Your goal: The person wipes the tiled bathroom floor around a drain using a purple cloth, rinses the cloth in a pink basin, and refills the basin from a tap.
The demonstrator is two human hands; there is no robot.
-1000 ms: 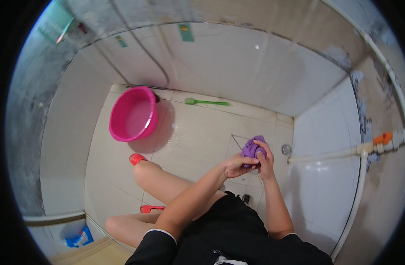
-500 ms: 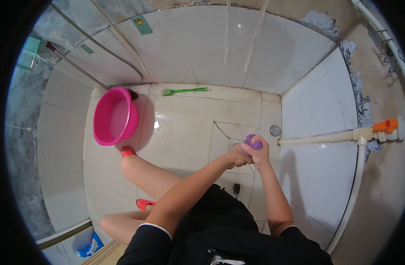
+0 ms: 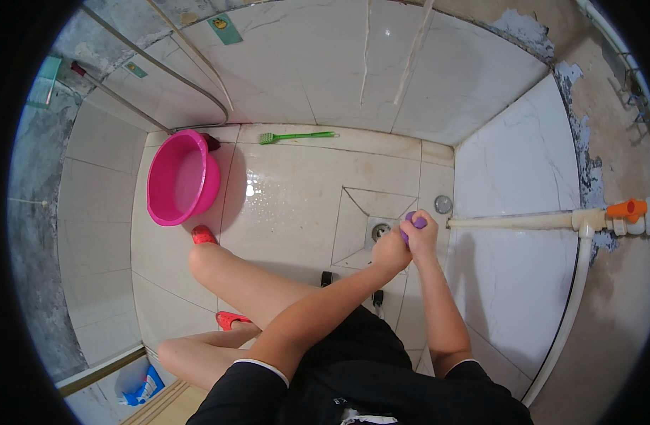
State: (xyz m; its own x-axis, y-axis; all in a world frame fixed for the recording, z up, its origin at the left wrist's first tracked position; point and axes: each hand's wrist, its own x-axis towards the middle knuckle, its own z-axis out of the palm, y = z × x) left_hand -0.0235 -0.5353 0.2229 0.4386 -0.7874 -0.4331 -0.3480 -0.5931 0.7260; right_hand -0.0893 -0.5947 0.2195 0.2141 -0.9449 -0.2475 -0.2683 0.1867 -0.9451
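Observation:
Both my hands are closed together on a bunched purple cloth (image 3: 408, 230), right of the middle of the view. My left hand (image 3: 391, 252) grips its lower left side, and my right hand (image 3: 425, 237) wraps the upper right side. Parts of the cloth bulge out between the fingers; the rest is hidden in the grip. Just left of the hands, a square floor drain (image 3: 377, 228) with a round dark opening is set in the tiles. My forearms reach in from the lower edge, the left one slanting across.
A pink basin (image 3: 213, 180) stands tilted at the left. A green brush (image 3: 297, 137) lies along the back wall. Bare legs with red slippers (image 3: 204, 234) are at the left. A pale pipe (image 3: 513, 221) with an orange valve (image 3: 627, 210) runs along the right wall.
My hands have shifted their grip, pressing closer around the purple cloth, with less of it showing. The floor drain and a second black object on the floor have come into sight.

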